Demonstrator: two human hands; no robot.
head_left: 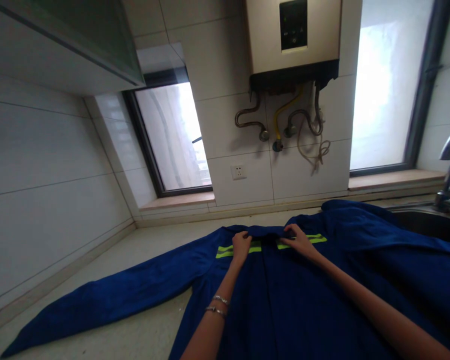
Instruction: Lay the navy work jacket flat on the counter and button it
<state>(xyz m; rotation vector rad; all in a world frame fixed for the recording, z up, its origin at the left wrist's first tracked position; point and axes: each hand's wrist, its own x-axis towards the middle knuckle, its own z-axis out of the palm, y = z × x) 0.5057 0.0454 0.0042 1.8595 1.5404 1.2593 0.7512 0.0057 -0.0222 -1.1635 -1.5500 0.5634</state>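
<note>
White glossy tiles lined the walls behind a pale speckled surface (150,250). One blue cloth jacket (285,300) with two yellow-green reflective strips was spread toward the far edge, one sleeve stretched to the left corner. Its collar was pinched by the left hand (241,246) and right hand (298,239).

left hand (241,246), right hand (299,241), fingers curled
</note>
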